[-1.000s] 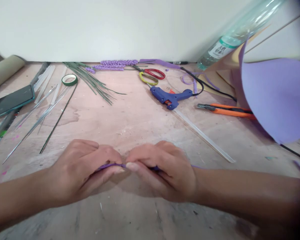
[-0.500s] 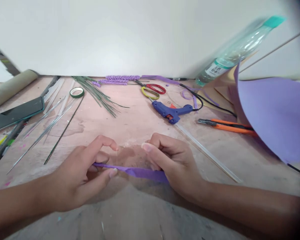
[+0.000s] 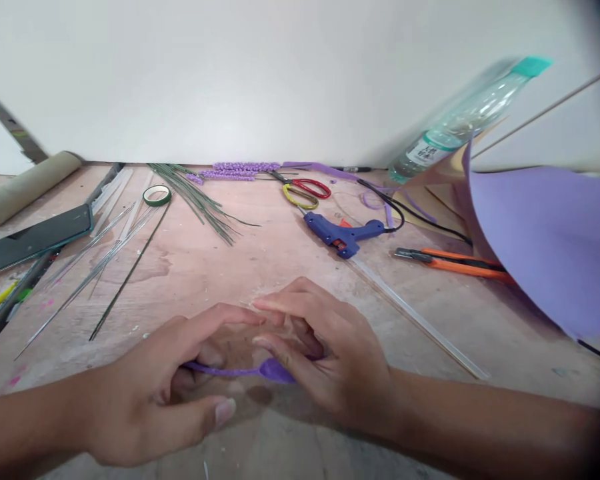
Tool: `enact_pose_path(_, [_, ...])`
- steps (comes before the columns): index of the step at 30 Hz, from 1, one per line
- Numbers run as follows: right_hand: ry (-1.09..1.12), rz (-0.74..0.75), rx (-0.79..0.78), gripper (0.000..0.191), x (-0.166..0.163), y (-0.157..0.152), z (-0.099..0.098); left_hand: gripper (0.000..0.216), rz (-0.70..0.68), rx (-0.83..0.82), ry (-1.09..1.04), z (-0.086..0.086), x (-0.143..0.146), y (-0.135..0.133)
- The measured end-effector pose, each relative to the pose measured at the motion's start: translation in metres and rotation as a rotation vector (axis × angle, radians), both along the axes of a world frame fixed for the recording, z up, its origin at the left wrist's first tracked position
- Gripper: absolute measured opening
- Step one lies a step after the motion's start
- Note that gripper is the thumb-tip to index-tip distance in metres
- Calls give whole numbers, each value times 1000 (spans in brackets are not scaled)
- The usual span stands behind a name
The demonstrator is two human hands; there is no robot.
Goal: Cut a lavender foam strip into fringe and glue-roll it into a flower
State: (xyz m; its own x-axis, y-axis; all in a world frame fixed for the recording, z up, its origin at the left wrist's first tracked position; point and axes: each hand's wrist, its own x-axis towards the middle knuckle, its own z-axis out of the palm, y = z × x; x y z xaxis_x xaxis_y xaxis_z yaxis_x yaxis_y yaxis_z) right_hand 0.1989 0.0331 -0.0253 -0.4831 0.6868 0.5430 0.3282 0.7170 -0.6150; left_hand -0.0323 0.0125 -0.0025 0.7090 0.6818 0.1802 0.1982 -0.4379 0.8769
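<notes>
A purple paper strip (image 3: 277, 371) stretches between my hands above the table, its left part narrow and twisted, its right part wider. My left hand (image 3: 150, 387) has the thin end in its curled lower fingers, while its thumb and index finger are spread apart. The wider part runs under the thumb of my right hand (image 3: 335, 347) and out of sight in its bent fingers. My two index fingertips nearly meet above the strip; whether they touch, I cannot tell. Beyond my right hand lies a blue glue gun (image 3: 337, 233) with a long clear glue stick (image 3: 415, 317) in it.
Scissors (image 3: 305, 192), purple fuzzy stems (image 3: 245, 168), green wires (image 3: 200, 203) and green tape (image 3: 157, 195) lie at the back. Bare wires (image 3: 95, 267) and a phone (image 3: 35, 240) are left. To the right are an orange cutter (image 3: 460, 262), purple sheet (image 3: 545, 240) and leaning bottle (image 3: 460, 127).
My right hand has moved left, closer to my left hand, and the visible strip is shorter. My left thumb has lifted away from the strip. The view has tilted slightly.
</notes>
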Motion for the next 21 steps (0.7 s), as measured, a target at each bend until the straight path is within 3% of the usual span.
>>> enact_pose_path(3, [50,21,54,15,-2,4,3,57,-55,-222,-110,0,-3,-3])
enact_pose_path(7, [81,49,-1,7,-3,4,6,55,-13,-312,-106,-2,-6,-4])
enact_pose_path(13, [77,-83,-174,25,-1,0,8,28,162,-489,28,-6,-5,0])
enact_pose_path(17, [195,-185,-220,35,2,6,19,6,185,-450,29,-11,-3,4])
enact_pose_path(21, [180,-228,-330,32,2,14,36,13,234,-351,49,-13,-1,9])
